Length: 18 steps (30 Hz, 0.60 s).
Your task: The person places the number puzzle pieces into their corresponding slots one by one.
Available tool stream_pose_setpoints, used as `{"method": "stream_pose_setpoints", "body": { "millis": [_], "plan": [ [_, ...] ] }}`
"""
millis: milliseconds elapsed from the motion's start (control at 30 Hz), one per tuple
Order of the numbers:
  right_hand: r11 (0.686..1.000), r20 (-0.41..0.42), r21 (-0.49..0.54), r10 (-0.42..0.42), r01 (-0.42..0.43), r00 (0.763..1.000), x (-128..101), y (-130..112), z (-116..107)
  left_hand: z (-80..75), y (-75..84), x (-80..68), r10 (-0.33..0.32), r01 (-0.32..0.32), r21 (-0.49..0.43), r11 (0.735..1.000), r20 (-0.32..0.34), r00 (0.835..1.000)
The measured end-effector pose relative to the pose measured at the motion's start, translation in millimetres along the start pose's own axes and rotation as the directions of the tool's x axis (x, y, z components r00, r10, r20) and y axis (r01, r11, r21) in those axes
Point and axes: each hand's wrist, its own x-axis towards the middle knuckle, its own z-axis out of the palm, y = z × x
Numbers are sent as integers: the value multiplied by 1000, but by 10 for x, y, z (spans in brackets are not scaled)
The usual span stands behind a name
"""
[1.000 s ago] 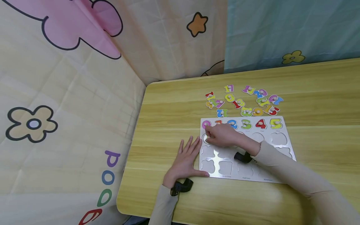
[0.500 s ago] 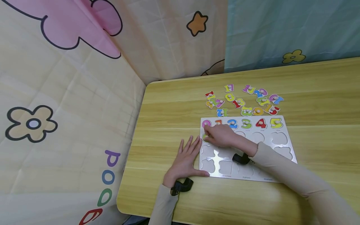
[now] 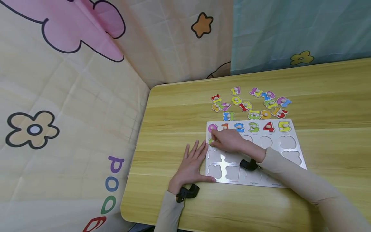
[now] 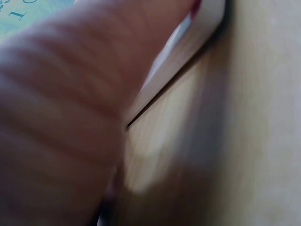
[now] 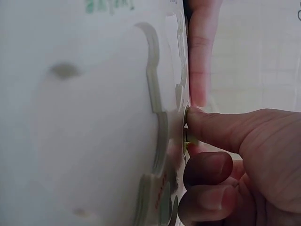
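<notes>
The white number puzzle board lies on the table, its top row filled with 0 to 5. At the left end of the second row, my right hand pinches a yellow-green number piece sitting at its recess. In the right wrist view, thumb and finger meet at the piece's edge, and the other fingers are curled. Most of the piece is hidden by the hand. My left hand lies with fingers spread along the board's left edge, its thumb on the lower left corner. Only a blurred thumb shows in the left wrist view.
Several loose number pieces with knobs lie scattered behind the board. The lower rows show bare recesses. The wooden table reaches a curtain at the back and left.
My right hand has shifted very slightly and the yellow-green piece shows more clearly at the second row's left recess. The left hand stays where it was.
</notes>
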Motion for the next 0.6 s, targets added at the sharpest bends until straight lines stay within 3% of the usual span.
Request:
{"method": "stream_pose_setpoints", "body": {
  "millis": [600],
  "plan": [
    [999, 11, -32, 9, -9, 1000, 2, -3, -3, 7, 3, 8, -12, 12, 5, 1000, 16, 1000]
  ]
}}
